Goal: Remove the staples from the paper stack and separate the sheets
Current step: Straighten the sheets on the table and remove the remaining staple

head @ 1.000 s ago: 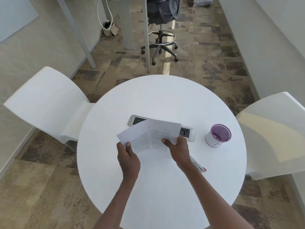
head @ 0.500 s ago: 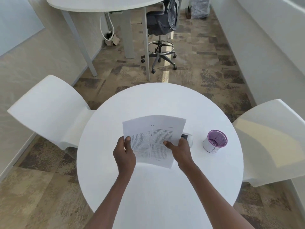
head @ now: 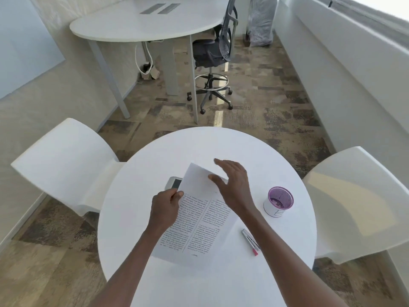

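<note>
White paper (head: 199, 220), long axis tilted away-right; left hand (head: 164, 208) pinches its left edge, right hand (head: 234, 185) spread open over its far end.

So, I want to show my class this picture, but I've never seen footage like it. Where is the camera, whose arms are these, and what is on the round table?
There is no machine here: the camera sits on a person's head and looks forward and down, so the two bare arms are that person's own. The left hand pinches the left edge of a printed paper sheet with two columns of text; that is the only grip on it. The right hand is spread open over the paper's upper right part; whether it touches cannot be told. On the round white table lie a grey flat device, partly hidden under the paper, a purple-rimmed cup to the right, and a small metal tool with a pink tip, perhaps the staple remover. White chairs stand either side.
</note>
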A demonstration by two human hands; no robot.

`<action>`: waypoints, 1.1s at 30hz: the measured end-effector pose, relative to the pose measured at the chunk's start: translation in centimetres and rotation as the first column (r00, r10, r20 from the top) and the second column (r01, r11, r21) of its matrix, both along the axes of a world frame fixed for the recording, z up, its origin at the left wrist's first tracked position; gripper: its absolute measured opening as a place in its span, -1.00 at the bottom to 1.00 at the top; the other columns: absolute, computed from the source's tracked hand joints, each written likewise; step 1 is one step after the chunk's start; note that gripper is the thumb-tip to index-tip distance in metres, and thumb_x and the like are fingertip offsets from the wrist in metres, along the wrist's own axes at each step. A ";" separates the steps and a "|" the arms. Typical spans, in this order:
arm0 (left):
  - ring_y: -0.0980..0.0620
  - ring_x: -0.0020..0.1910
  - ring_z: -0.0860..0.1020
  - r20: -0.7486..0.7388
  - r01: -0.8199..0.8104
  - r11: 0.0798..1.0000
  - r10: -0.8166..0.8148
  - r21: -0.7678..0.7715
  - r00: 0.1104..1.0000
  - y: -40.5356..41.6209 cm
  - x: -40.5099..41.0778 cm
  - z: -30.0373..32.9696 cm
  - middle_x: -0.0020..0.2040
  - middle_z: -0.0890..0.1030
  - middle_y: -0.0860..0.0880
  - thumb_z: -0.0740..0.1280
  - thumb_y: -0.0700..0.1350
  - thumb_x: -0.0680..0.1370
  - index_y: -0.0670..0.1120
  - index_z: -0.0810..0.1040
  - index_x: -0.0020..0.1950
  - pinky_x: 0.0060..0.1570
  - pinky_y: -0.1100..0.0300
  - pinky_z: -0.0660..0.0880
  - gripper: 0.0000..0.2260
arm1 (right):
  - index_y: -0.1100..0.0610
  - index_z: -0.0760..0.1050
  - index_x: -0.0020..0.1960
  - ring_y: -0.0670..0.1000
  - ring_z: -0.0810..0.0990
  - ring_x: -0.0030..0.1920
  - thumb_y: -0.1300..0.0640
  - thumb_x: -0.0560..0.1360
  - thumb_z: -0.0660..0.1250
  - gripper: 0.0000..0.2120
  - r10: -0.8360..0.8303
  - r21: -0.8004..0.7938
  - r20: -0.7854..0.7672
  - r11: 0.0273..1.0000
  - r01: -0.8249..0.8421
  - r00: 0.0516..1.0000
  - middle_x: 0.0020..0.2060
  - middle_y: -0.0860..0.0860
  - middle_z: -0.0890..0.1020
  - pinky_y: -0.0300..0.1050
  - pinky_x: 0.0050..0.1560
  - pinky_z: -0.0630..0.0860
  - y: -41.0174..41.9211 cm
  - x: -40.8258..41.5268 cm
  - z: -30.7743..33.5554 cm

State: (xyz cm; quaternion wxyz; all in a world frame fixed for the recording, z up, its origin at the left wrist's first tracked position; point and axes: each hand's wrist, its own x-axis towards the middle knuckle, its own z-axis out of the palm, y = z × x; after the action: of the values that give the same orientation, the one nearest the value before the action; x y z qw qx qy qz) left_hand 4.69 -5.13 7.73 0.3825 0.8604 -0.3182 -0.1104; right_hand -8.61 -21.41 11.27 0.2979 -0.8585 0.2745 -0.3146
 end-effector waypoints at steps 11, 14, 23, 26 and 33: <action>0.11 -0.38 0.47 -0.257 0.189 0.981 -0.174 0.035 0.951 -0.7 -0.7 3.0 -0.35 0.60 -0.01 0.30 -0.09 0.62 -0.11 0.63 -0.20 -0.30 0.18 0.33 -0.76 | 0.10 0.73 -0.01 -0.30 0.59 -0.30 0.25 0.46 0.48 -0.86 0.024 0.534 0.086 0.843 -0.066 0.996 -0.30 -0.35 0.68 -0.43 -0.23 0.50 -1.5 0.6 -0.1; -0.04 -0.18 0.65 -0.319 0.099 0.990 -0.127 -0.103 0.939 -1.4 -1.7 3.6 -0.14 0.72 -0.09 0.34 -0.06 0.60 -0.09 0.70 -0.01 -0.18 0.19 0.44 -0.83 | 0.07 0.74 -0.04 -0.25 0.64 -0.27 0.25 0.45 0.50 -0.87 0.011 0.608 0.126 0.790 -0.086 0.992 -0.27 -0.23 0.72 -0.32 -0.18 0.57 -1.5 0.5 -0.3; 0.47 -0.12 0.59 -0.289 -0.199 0.926 0.104 -0.321 0.952 -4.3 -3.7 2.8 -0.12 0.67 0.22 0.47 -0.15 0.51 -0.14 0.70 0.11 -0.11 0.59 0.45 -0.81 | 0.15 0.72 0.05 -0.20 0.71 -0.16 0.26 0.45 0.51 -0.82 -0.042 0.716 0.192 0.689 -0.111 0.980 -0.12 -0.06 0.75 -0.34 -0.10 0.57 -1.4 0.1 -1.7; 0.51 -0.15 0.57 -0.224 -0.211 0.932 0.148 -0.294 0.963 -4.6 -3.7 2.3 -0.13 0.67 0.19 0.47 -0.14 0.51 -0.14 0.71 0.08 -0.14 0.62 0.41 -0.82 | 0.16 0.72 0.05 -0.11 0.71 -0.11 0.25 0.45 0.52 -0.82 -0.021 0.721 0.182 0.682 -0.119 0.983 -0.06 0.01 0.76 -0.28 -0.03 0.60 -1.6 0.0 -1.9; 0.46 -0.34 0.55 -0.093 -0.198 0.940 0.179 -0.276 0.979 -4.5 -3.4 1.2 -0.25 0.64 0.19 0.47 -0.18 0.51 -0.17 0.73 0.03 -0.23 0.57 0.40 -0.86 | 0.16 0.72 0.02 -0.25 0.61 -0.31 0.26 0.46 0.49 -0.85 -0.159 0.690 0.071 0.720 0.066 0.985 -0.19 -0.08 0.72 -0.44 -0.31 0.46 -4.7 -2.6 -4.6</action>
State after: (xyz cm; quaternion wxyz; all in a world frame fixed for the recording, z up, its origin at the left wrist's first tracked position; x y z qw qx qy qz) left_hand 1.34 -9.61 8.92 0.5213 0.8188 -0.2339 -0.0552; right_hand -11.23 -26.07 6.66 0.5905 -0.6480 0.4035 -0.2618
